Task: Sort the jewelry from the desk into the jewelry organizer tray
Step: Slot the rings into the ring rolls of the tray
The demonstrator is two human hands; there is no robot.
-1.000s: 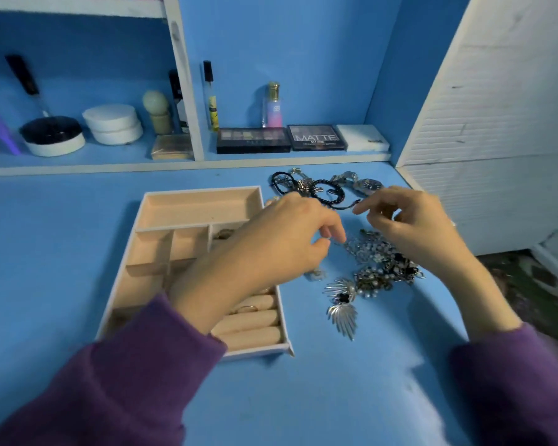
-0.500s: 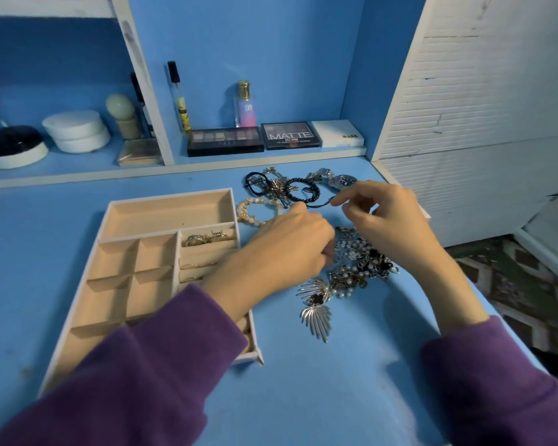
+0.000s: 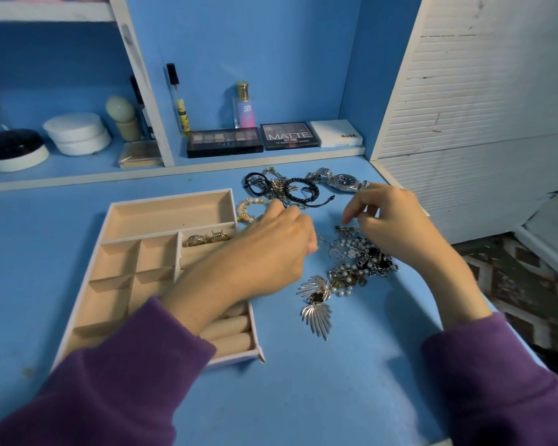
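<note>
Left hand [image 3: 271, 252] hid part of tray [image 3: 171, 196]; curled fingertips unseen, grip unclear. Right hand [image 3: 390, 223] (right of tray, over jewelry pile [image 3: 361, 259]) likewise unclear. Rings [image 3: 203, 239] lay in tray.

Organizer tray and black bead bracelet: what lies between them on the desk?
A pearl bracelet, close to the tray; the head view shows it.

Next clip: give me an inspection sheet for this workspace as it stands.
Surface: blue desk, jewelry loose on it.
Job's things: beige compartmented organizer tray, metal rings in one compartment; tangled pearl-and-silver jewelry pile, silver wristwatch, black beaded bracelets on the desk.
Clutter: eyeshadow palettes, white round jars on shelf.
Grippers: left hand and right hand, fingers curled at the pile; hold unclear.
Cables: nothing seen.
Surroundings: white slatted panel right.
</note>
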